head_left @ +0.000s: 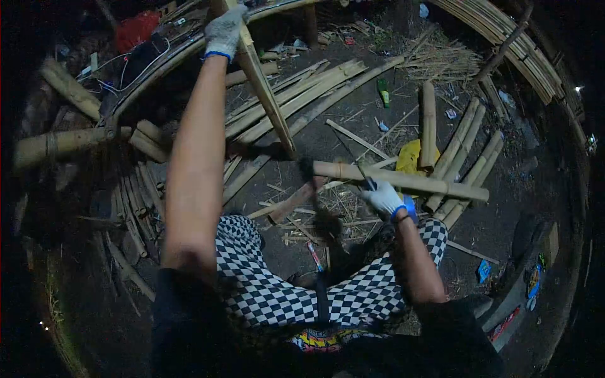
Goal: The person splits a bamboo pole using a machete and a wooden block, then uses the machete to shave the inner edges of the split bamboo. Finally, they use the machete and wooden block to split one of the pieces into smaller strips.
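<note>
My left hand (225,33), in a white knit glove with a blue cuff, is raised at the upper left and closed round a long split bamboo piece (268,94). That piece slants down to the right, its lower end near a dark spot beside a bamboo pole (403,179). The pole lies crosswise before my knees. My right hand (383,198), gloved the same way, is closed on the dark handle of a knife (368,183) just at the pole's near side. A thin dark blade seems to run up and left from it, partly blurred.
Split bamboo strips (309,91) lie beyond the pole. Several short bamboo lengths (463,145) and a yellow bag (409,157) are at the right. Shavings (302,211) litter the dirt floor. Thin sticks (132,208) lie left, and a green bottle (383,93) lies at the back.
</note>
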### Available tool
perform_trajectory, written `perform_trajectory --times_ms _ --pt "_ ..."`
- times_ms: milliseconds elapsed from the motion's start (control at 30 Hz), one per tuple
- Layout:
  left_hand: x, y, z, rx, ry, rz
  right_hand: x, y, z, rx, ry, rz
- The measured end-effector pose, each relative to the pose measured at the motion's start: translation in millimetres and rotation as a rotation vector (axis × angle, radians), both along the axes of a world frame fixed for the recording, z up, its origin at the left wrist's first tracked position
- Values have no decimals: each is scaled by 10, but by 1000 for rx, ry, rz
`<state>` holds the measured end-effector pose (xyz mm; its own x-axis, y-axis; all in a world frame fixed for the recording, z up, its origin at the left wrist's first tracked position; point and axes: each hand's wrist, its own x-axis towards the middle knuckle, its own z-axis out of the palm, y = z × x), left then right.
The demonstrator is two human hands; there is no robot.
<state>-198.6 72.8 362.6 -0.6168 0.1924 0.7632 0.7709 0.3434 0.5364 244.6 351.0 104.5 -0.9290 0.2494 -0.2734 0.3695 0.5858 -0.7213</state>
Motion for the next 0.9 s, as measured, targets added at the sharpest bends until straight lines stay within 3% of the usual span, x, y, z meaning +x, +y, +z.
perform_trajectory --times_ms 67,100,167,200,233,267,400,467,500,533,600,633,667,700,767,800,833,867,900 --pt "538 192 175 157 -415 160 -14 14 -128 341 8 -21" --pt "599 167 118 155 -409 167 -24 23 -170 337 13 -16" --pt "632 188 67 -35 -116 366 -133 68 -192 4 -1 -142" --pt "841 203 176 -37 -98 364 -170 48 -138 -1 16 -145" --pt "1158 234 333 295 -139 354 -193 3 -38 96 26 -136" --pt "1343 285 473 627 -186 333 -205 -7 22 195 31 -129" --pt "1380 -118 961 1042 -218 -86 -191 14 -14 153 63 -144" --pt "969 -499 1086 1038 -194 -249 -171 30 51 148 52 -148" --pt "971 -463 1065 1205 -101 -180 -174 42 45 123 71 -150" --pt "965 -399 1007 1199 -109 -182 -165 44 33 97 86 -153" --pt "956 -300 754 1260 -126 259 -143 39 19 38 59 -181" --pt "1109 -277 521 1002 -454 530 -135 39 16 0 38 -206" --pt "302 -555 -160 793 -426 487 -126 49 16 -38 20 -232" --pt "329 -507 -749 602 -637 360 -175 145 -296 96 72 -175" --pt "447 -380 -1875 63 -941 67 -98 92 -132 -54 64 -215" --pt "740 -230 -2359 -502 -872 422 -74 99 -125 -89 72 -226" --pt "1259 47 -2665 -738 -949 177 -48 74 2 -101 50 -245" --pt "1652 304 -3093 -899 -632 175 -19 63 93 -112 25 -265" --pt "2173 535 -3225 -724 -704 -81 -52 103 -46 -41 77 -240"
